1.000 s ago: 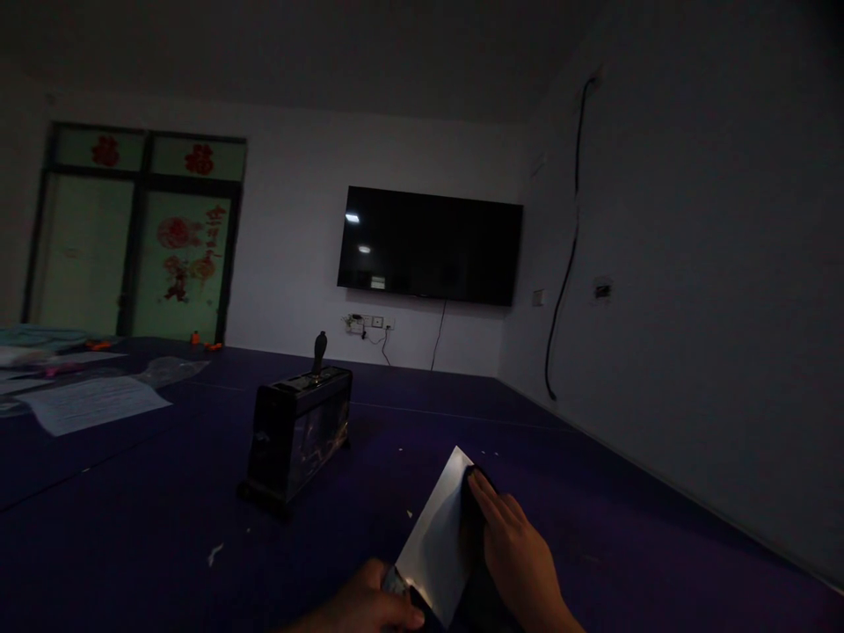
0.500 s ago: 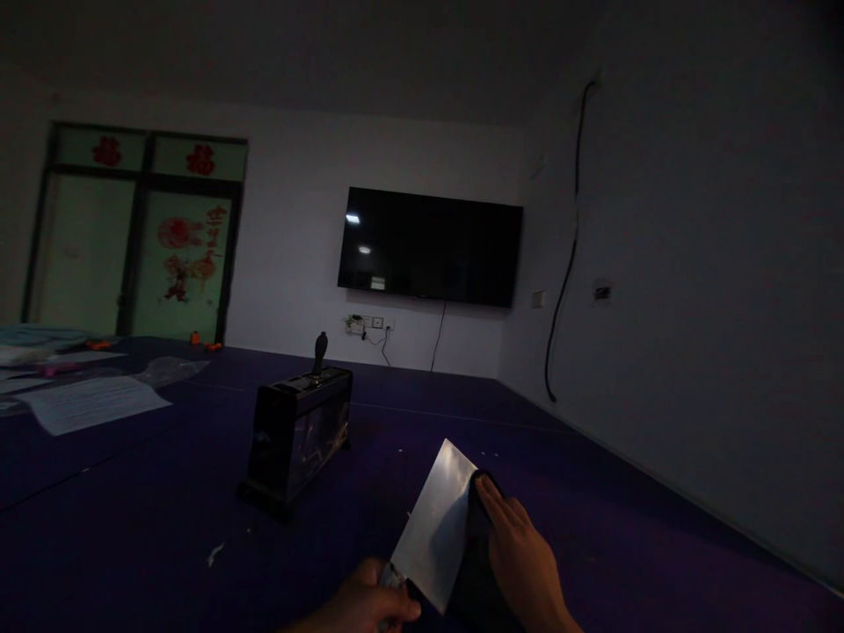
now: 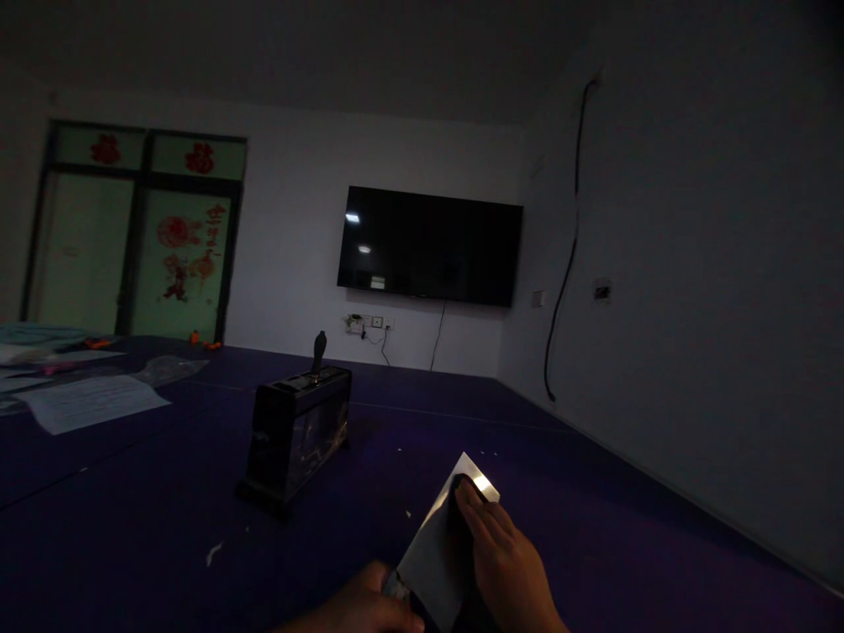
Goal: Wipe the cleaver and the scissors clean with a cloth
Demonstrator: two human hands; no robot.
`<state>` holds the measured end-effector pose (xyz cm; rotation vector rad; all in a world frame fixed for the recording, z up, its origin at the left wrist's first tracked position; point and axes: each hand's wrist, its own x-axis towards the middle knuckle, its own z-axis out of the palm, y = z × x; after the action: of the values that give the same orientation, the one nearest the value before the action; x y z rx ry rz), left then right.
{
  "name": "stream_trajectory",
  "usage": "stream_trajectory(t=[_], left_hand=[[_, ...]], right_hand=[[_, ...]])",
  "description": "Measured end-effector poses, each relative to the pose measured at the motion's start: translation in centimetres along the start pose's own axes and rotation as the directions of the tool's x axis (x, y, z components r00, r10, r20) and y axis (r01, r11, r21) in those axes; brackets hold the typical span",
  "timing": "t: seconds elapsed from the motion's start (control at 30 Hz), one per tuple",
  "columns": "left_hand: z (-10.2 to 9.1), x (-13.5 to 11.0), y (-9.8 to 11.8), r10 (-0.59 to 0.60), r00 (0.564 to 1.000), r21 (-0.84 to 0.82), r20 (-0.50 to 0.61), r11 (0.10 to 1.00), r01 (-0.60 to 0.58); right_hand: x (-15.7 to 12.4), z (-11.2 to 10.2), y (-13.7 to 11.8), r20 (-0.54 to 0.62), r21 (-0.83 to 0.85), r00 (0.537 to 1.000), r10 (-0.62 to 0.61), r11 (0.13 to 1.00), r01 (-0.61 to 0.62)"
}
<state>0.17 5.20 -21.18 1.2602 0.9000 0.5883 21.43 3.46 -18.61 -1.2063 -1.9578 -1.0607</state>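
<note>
While left hand (image 3: 369, 608) grips its handle, right hand (image 3: 506, 563) lies flat, pressing cloth (image 3: 469, 484) onto the cleaver (image 3: 432, 558): stiff, slick, sharp, so the handle looks the safest hold.

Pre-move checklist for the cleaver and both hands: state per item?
1. Left hand closed around the cleaver at its grip end: ok.
2. Right hand flat on the blade face, dark cloth under the fingertips: ok.
3. Right fingers away from the cutting edge: cannot tell, too dark.
4. Blade apart from the knife block: ok.
5. Block upright on the table, one knife handle standing in its top: ok.
</note>
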Motion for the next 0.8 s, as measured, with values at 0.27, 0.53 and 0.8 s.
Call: stream_trajectory(t=[0.27, 0.53, 0.8], left_hand=[[0.4, 0.0, 0.2, 0.082, 0.997, -0.035, -0.002, 0.996, -0.082], [-0.4, 1.0, -1.0, 0.071, 0.997, -0.040, 0.030, 0.997, -0.070], [-0.2, 0.5, -1.3, 0.113, 0.993, -0.093, 0.032, 0.990, -0.110]], right_hand=[[0.2, -0.4, -1.9, -0.018, 0.081, 0.988, -0.151, 0.985, 0.152], [0.2, -0.6, -1.7, -0.010, 0.072, 0.983, -0.183, 0.980, 0.183], [0.2, -0.8, -1.6, -0.010, 0.061, 0.985, -0.173, 0.983, 0.173]])
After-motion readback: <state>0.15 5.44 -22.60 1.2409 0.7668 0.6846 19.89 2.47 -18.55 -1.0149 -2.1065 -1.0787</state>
